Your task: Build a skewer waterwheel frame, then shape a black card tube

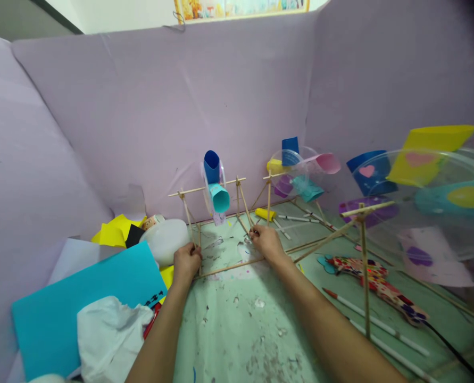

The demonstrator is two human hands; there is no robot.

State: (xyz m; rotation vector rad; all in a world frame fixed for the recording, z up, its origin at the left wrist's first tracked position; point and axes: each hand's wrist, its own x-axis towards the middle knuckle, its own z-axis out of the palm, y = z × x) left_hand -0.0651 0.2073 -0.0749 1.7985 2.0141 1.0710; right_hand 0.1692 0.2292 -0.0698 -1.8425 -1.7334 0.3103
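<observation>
Bare forearms (320, 314) stretch from the bottom edge over a stained green tabletop (229, 332) toward a wooden stick frame (194, 190). It stands ahead of the person, near the lilac back wall (237, 101), a dark blue tube (211, 169) and a turquoise tube (221, 200) mounted on its crossbar. Left hand (188, 259) closes its fingers around the frame's left leg, low down; the right hand (267, 242) pinches the lower part of the right leg. Turquoise card (89, 308) and crumpled white tissue (111, 338) lie left of the arms. To the right, a flower-patterned glue gun (380, 282) rests beside a red-tipped white rod (376, 319); a yellow roll (265, 214) lies just beyond the right hand.
</observation>
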